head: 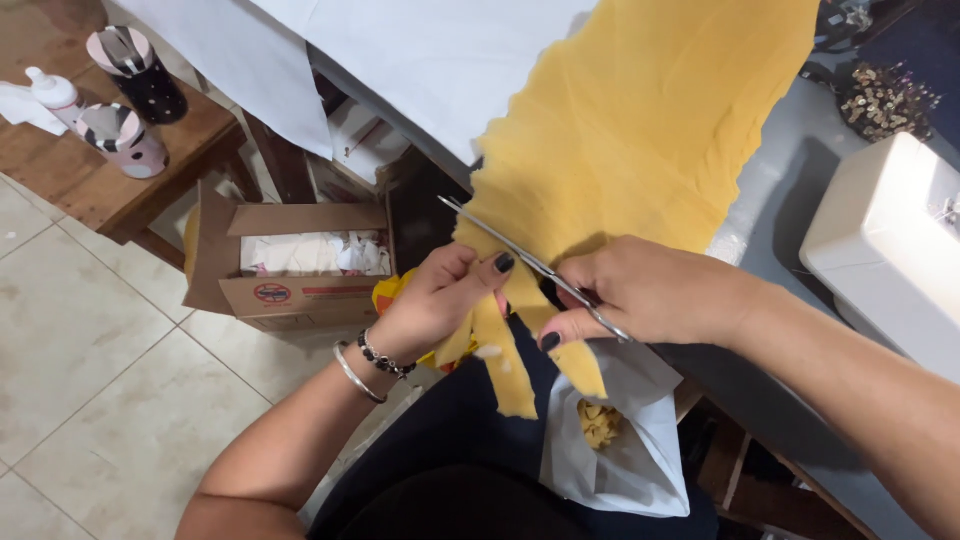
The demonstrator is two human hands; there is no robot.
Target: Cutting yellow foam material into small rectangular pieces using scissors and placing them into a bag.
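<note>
The left hand (pixel 440 300) pinches a strip of the yellow cloth (pixel 640 130) hanging off the table (pixel 790 170), keeping it taut, while the right hand (pixel 640 295), fingers closed through the scissors (pixel 520 255), cuts alongside.

The right hand (pixel 650 295) is hiding the scissors' (pixel 525 260) handles; the yellow fabric (pixel 640 120) is running off the top edge, the sewing machine (pixel 890 240) off the right.

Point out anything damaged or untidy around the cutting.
The yellow fabric has a ragged, jagged left edge, with strips hanging below the left hand. The right hand works scissors. Yellow scraps lie in a white bag. Nothing spilled.
</note>
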